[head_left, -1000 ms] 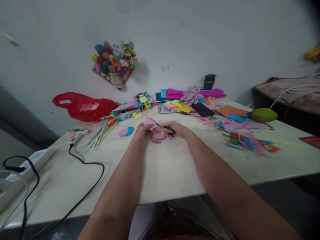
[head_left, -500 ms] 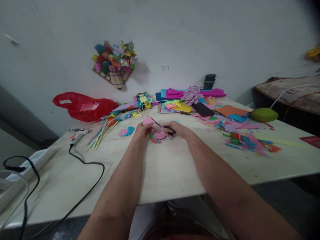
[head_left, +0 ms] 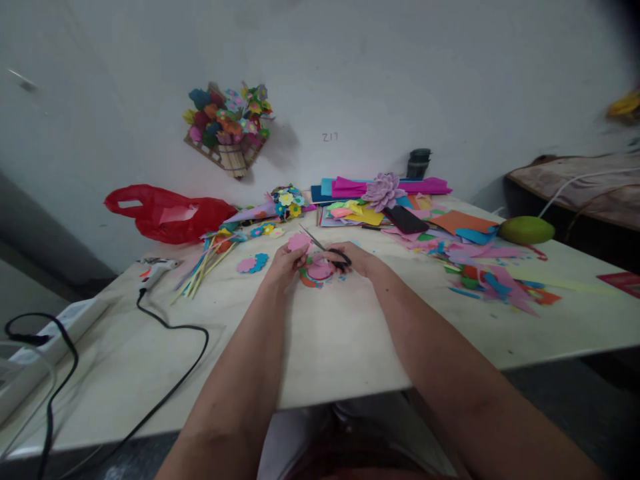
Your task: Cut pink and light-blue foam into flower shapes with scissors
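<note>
My left hand (head_left: pixel 285 262) is closed, pinching a pink scallop-edged piece of paper or foam (head_left: pixel 299 241) at its lower edge. My right hand (head_left: pixel 353 259) grips black-handled scissors (head_left: pixel 319 245) by their loops. The blades point up and left, just right of the pink piece; whether they touch it I cannot tell. On the table below both hands lies a small heap of pink, orange and blue scraps (head_left: pixel 320 272). Pink and blue scalloped cut-outs (head_left: pixel 253 263) rest to the left of my left hand.
A glue gun (head_left: pixel 157 272) with a black cord lies left, near a white power strip (head_left: pixel 65 327). Behind are a red plastic bag (head_left: pixel 173 213), stick-stemmed flowers (head_left: pixel 210 260) and a dark phone (head_left: pixel 406 219). Coloured scraps (head_left: pixel 500 283) and a green mango-like fruit (head_left: pixel 527 230) are right.
The scissor blades have come away from the pink piece and now point higher. The pink piece has turned in my left hand, and its scalloped edge shows more fully.
</note>
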The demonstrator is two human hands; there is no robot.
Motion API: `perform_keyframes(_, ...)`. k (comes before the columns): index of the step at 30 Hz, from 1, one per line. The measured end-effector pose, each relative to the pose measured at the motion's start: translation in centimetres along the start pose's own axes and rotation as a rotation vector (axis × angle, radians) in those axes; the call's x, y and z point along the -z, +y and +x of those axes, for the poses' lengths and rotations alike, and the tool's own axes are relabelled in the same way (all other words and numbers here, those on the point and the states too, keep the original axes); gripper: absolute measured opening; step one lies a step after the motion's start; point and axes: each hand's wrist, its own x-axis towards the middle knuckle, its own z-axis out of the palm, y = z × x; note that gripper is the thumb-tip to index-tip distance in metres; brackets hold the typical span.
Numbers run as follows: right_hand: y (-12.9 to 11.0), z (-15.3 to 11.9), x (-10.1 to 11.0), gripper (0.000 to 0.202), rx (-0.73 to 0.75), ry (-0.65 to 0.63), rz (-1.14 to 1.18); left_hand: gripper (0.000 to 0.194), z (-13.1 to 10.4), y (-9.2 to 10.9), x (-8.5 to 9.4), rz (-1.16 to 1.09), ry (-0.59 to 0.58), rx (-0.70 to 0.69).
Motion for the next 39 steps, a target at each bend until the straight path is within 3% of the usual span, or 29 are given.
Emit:
perform_keyframes(18, -0.9, -0.6, -0.2, 0.027, -0.012, -0.027, 0.001, 0.022, -0.1, 0.3, -0.5, -0.015, 0.059, 0.065)
perform_keyframes(25, -0.8, -0.4, -0.3, 0.029, -0.035, -0.029, -0.041, 0.016, -0.1, 0.2, -0.4, 0.008, 0.021, 0.056)
perform_keyframes(39, -0.7, -0.3, -0.3, 0.028, -0.052, -0.024, -0.041, 0.019, -0.1, 0.3, -0.4, 0.012, 0.027, 0.047)
